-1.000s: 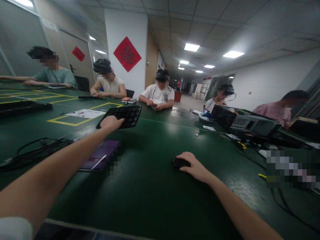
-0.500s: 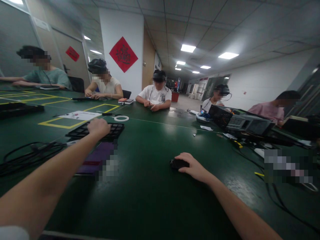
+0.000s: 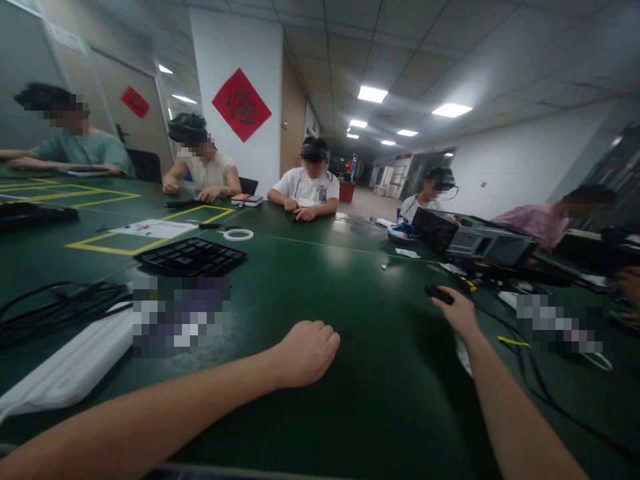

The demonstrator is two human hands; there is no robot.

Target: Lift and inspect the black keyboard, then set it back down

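My left hand rests on the green table near the middle, curled into a loose fist with nothing visible in it. My right hand is stretched out to the right and lifted off the table, its fingers closed on a small black mouse. A black keyboard lies flat on the table to the far left, apart from both hands. A white keyboard lies at the near left edge.
Black cables coil at the left. A white ring and a paper sheet inside yellow tape lie beyond the black keyboard. Dismantled black computer equipment crowds the right side. Several people sit around the far side of the table.
My left hand let go of the black keyboard, now lying at the far left, and drew back to the table's middle. My right hand carried the mouse up and to the right.
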